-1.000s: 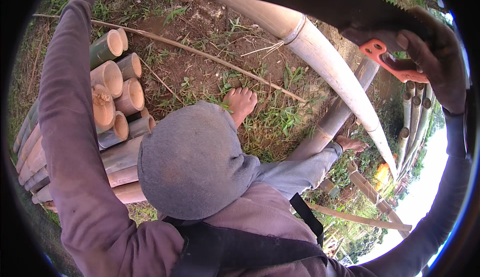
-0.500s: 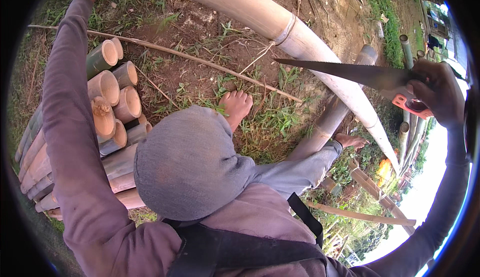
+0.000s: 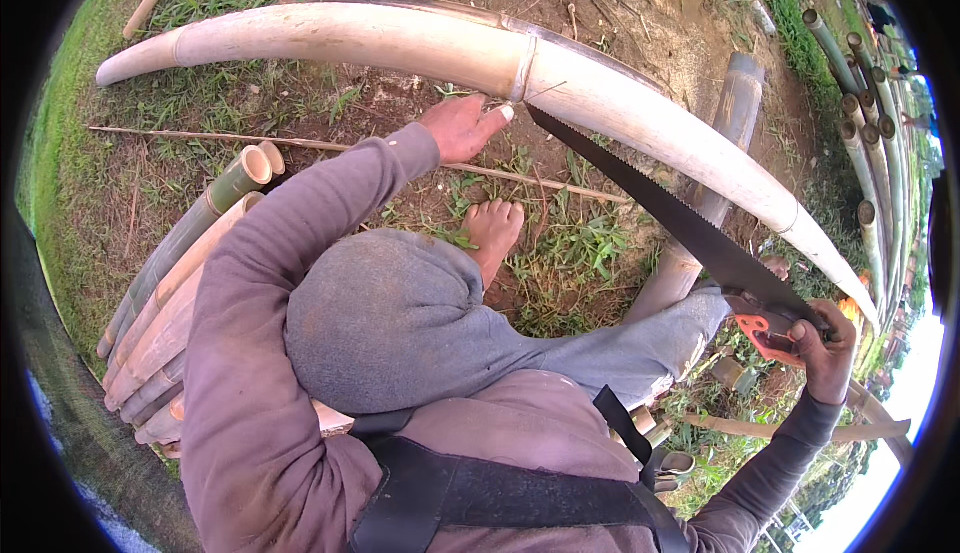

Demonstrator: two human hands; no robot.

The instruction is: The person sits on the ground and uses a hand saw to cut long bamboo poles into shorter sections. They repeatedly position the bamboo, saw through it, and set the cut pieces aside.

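Observation:
A long pale bamboo pole (image 3: 400,38) crosses the ground in front of me, a ringed node near its middle. Beside that node is my left hand (image 3: 462,131), its thumb apart from the fingers and pointing to the saw tip; the fingers are partly hidden at the pole's near side. My right hand (image 3: 832,351) grips a hand saw (image 3: 665,203) by its orange and black handle, low at the right. The dark toothed blade slants up and left, its tip at the pole's near edge just right of the node.
Under the pole's right part lies a thicker grey bamboo log (image 3: 735,103). Cut bamboo pieces (image 3: 165,303) are stacked at my left. A thin stick (image 3: 330,144) lies on the grass before my bare foot (image 3: 492,238). Several bamboo poles (image 3: 880,153) lie at the far right.
My left hand has come from the pole's far left to its node. The saw has swung down in my right hand, its tip moving from beyond the pole's near side to beside the node.

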